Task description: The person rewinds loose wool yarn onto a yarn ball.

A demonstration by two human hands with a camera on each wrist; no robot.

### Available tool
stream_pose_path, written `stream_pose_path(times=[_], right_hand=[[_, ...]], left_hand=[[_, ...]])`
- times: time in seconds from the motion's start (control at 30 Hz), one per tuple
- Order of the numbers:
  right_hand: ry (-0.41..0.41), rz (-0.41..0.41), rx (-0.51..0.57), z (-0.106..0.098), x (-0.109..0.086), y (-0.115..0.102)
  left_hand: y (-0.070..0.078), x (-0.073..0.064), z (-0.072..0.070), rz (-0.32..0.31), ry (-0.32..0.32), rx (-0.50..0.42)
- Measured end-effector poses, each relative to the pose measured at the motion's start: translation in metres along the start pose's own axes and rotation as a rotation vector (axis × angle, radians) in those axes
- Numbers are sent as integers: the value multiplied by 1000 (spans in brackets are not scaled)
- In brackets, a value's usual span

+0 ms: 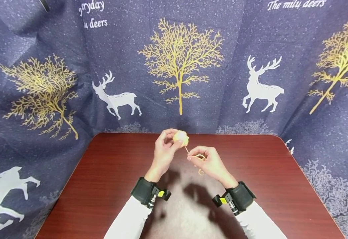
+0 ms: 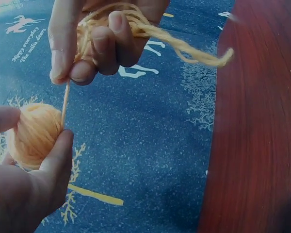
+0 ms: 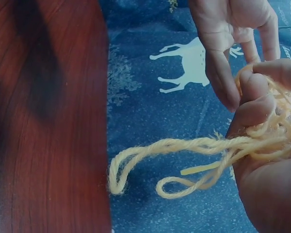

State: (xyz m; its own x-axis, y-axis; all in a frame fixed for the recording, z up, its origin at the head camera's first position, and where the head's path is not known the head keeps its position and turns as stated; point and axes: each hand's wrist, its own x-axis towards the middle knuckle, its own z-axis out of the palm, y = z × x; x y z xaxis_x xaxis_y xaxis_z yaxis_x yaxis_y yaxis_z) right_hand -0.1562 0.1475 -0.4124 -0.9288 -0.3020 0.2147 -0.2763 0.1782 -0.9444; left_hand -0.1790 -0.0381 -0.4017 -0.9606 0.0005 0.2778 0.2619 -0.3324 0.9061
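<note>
A small ball of pale yellow yarn (image 1: 181, 138) is held in my left hand (image 1: 165, 151), between thumb and fingers, above the far part of the table. From the ball a short taut strand (image 2: 65, 104) runs to my right hand (image 1: 209, 162), whose thumb and index finger pinch it. Loose loops of the same yarn (image 3: 276, 121) are bunched in the right palm under curled fingers. Several twisted loops (image 3: 169, 145) hang out of that hand on the little-finger side. In the right wrist view the ball is hidden.
Beneath both hands lies a reddish-brown wooden table (image 1: 114, 166) with rounded far corners. A dark blue cloth (image 1: 191, 122) printed with deer and golden trees hangs close behind it and at both sides. Each wrist wears a black strap (image 1: 144, 191) with a small camera.
</note>
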Motion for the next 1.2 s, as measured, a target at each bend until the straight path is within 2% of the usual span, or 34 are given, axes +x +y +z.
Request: stream_pose_path(times=[0.17,0.3,0.47,0.6,0.67,0.77,0.87,0.93,1.03,1.2], right_hand=[[-1,-22,-14,0,-1,0],[-9,-13,-23,-1,-1,-4],[-20,-26,-46,-8,0,-10],[4,-69,-36,-18,6,-16],[22,-86,-4,-23,10,-18],[44,-100,43,-30,17,-22],[49,-92,79,-35,22,-25],[41,-88,98,-36,24,-26],[30,-96,119,-35,27,-23],[7,-87,171,-32,26,-18]], left_hand=[[-2,0,-2,49,45,123],[-5,-1,-5,86,40,246],[-12,-2,-10,92,-44,329],[-13,-4,-12,51,-160,353],[-13,-6,-12,26,-235,346],[-11,-7,-13,-7,-378,312],[-7,-9,-14,-5,-513,279],[-3,-11,-13,6,-572,232],[2,-12,-11,40,-604,143],[6,-13,-10,49,-573,-31]])
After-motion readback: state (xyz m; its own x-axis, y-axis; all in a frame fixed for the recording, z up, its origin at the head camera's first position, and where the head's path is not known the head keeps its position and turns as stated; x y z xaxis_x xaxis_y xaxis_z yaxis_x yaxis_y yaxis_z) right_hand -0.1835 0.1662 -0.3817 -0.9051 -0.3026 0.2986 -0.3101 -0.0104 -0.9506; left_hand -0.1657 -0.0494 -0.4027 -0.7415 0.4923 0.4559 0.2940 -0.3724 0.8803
